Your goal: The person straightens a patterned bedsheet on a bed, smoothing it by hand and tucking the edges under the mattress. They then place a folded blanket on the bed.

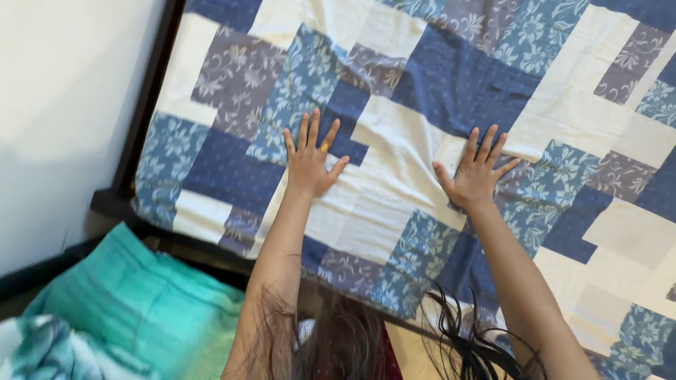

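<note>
A patchwork quilt in blue, grey floral and cream squares covers the bed and fills most of the view. My left hand lies flat on it with fingers spread, a ring on one finger. My right hand also presses flat on the quilt, fingers apart, a little to the right. Neither hand holds anything. Both arms reach forward from the bottom of the view.
A dark wooden bed frame runs along the quilt's left edge beside a white wall. Teal fabric lies at the bottom left. Strands of dark hair hang in the lower middle.
</note>
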